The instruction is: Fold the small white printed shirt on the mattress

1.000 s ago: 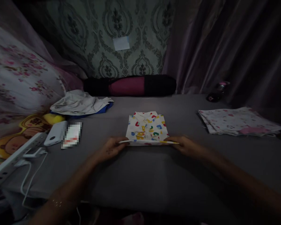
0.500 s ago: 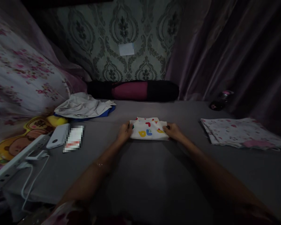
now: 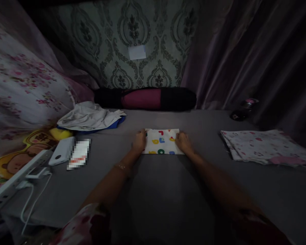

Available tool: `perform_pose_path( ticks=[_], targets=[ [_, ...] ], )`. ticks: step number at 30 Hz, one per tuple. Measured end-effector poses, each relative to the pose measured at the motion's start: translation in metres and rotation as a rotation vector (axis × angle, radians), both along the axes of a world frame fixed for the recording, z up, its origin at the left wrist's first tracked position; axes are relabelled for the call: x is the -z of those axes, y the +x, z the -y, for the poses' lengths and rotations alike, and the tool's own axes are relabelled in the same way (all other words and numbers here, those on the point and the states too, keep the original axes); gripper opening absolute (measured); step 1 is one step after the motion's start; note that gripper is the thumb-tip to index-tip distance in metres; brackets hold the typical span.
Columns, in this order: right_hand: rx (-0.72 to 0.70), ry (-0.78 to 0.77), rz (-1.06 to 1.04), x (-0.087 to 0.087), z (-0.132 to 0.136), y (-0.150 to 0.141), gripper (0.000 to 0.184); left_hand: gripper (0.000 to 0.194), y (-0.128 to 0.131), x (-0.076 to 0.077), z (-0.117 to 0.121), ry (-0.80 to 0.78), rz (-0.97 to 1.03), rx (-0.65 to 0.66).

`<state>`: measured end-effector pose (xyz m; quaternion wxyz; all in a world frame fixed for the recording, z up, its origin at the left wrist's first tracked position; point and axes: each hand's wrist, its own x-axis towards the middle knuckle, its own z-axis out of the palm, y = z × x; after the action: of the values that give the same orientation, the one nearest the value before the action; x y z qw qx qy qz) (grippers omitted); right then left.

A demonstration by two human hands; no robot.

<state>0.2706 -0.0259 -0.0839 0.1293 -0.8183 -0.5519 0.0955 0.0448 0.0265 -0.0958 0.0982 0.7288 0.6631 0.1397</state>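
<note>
A small white garment with coloured letter prints (image 3: 162, 141) lies folded into a compact rectangle on the grey bed surface (image 3: 158, 197). My left hand (image 3: 139, 141) rests on its left edge and my right hand (image 3: 183, 142) on its right edge. The fingers of both hands lie flat and point away from me, pressing the cloth down. Neither hand lifts the garment.
A folded white cloth with pink print (image 3: 265, 146) lies at the right. At the left sit a crumpled grey and blue garment pile (image 3: 90, 117), a white power bank (image 3: 62, 150), a power strip with cables (image 3: 17, 177) and a floral pillow (image 3: 22, 88). Against the wall lies a black and magenta bolster (image 3: 145, 98).
Both hands folded the near half of the garment away from me onto the far half. The garment is now half as deep, and the hands rest on its sides.
</note>
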Motion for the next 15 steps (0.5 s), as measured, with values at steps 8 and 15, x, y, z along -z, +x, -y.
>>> perform_pose_path(
  ticks=[8,15],
  targets=[
    [0.015,0.048,0.087,0.0058,0.0009,-0.0054,0.034,0.035,0.0067,-0.0002,-0.0025,-0.042,-0.038,-0.078],
    [0.031,0.054,0.093,0.0036,-0.0021,-0.0058,0.036,0.035,0.0073,-0.0023,-0.0012,-0.043,-0.060,-0.069]
  ],
)
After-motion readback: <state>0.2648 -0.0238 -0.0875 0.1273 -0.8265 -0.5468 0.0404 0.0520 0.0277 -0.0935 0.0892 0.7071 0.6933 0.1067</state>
